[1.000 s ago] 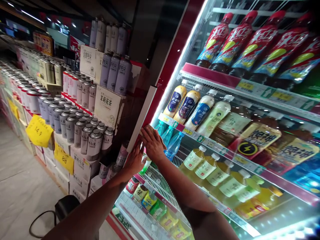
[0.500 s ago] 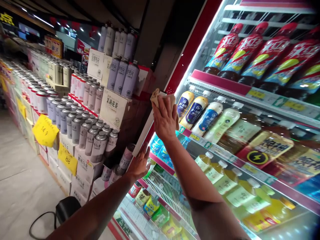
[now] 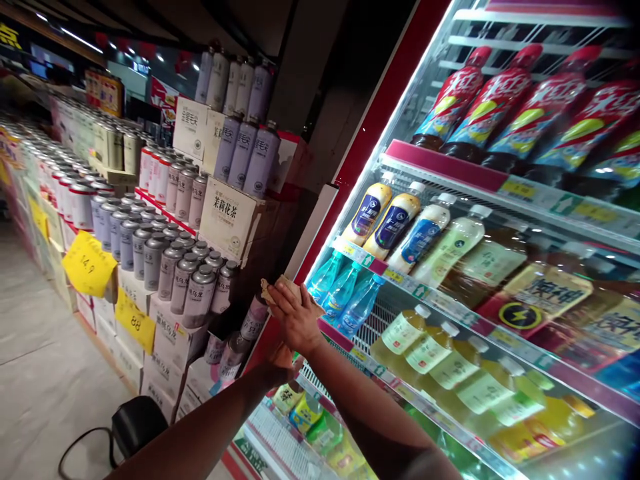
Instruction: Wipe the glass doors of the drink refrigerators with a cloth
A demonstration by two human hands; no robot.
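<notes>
My right hand point(image 3: 296, 319) presses a tan cloth point(image 3: 273, 291) against the red and white edge of a glass-fronted drinks cooler point(image 3: 383, 107). Its fingers lie flat over the cloth and point up and left. Just below it is my left hand point(image 3: 281, 360), partly hidden behind the right hand and wrist, at the lower part of the same edge; its fingers cannot be made out. Beside the hands, blue bottles point(image 3: 327, 280) stand on a cooler shelf, and a pink can point(image 3: 254, 320) is to their left.
Stacked cartons point(image 3: 227, 217) and rows of cans point(image 3: 200, 293) fill the left, with yellow price signs point(image 3: 135, 320) in front. A black object point(image 3: 139, 427) with a cord is on the floor. Red-capped bottles point(image 3: 520, 100) stand on the upper cooler shelf.
My right hand and the cloth have moved down and left along the cooler's edge, uncovering the pale handle strip and blue bottles. My left hand has shifted slightly lower and is now partly covered.
</notes>
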